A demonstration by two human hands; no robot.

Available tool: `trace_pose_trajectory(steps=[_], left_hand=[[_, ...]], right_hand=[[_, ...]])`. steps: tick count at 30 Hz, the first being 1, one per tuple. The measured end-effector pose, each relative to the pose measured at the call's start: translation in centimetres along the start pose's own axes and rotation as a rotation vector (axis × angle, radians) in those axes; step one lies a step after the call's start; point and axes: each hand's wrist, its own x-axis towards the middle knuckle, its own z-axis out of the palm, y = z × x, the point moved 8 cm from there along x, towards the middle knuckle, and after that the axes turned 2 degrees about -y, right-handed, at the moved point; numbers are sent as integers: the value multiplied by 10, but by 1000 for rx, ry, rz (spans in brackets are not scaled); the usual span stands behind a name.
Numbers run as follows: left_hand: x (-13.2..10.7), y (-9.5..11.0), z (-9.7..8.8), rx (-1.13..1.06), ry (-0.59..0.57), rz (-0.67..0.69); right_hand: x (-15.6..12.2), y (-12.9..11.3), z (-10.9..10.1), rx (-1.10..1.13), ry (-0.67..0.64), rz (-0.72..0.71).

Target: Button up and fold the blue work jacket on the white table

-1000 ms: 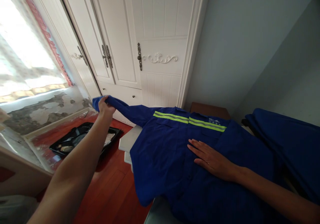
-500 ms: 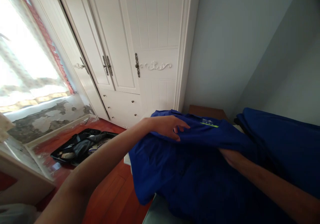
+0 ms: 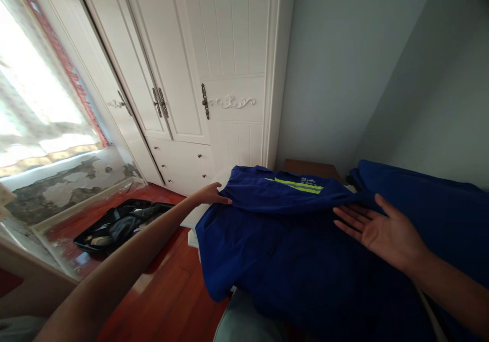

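A dark blue work jacket [image 3: 267, 245] with yellow-green stripes and small white print lies spread in front of me, its far part folded over toward me. At the left end of that fold, my left hand [image 3: 211, 194] grips the cloth between thumb and fingers. My right hand [image 3: 391, 234] is open, palm turned up and fingers spread, its fingertips against the fold's right end. Shadow hides much of the jacket's near part.
A dark blue folded cloth item [image 3: 428, 204] lies on the right, by the grey wall. Behind the jacket stands a brown box [image 3: 311, 168]. A white wardrobe [image 3: 237, 52] fills the back. On the red wooden floor, left, lies an open black suitcase [image 3: 114, 225] with things inside.
My left hand has moved left from above the jacket to its left edge. My right hand has come out from under the fold and turned palm up. More yellow-green stripe shows.
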Motion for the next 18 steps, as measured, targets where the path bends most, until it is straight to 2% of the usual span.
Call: trace_pose_trajectory(steps=[3, 8, 14, 18], left_hand=[[-3, -2, 5, -99, -27, 9], [-1, -9, 5, -199, 12, -20], [-3, -26, 8, -313, 106, -132], [-3, -40, 11, -384, 173, -232]], right_hand=[[5, 0, -9, -84, 147, 65], [4, 15, -10, -156, 101, 201], [11, 10, -24, -244, 186, 213], [-1, -1, -15, -185, 216, 147]])
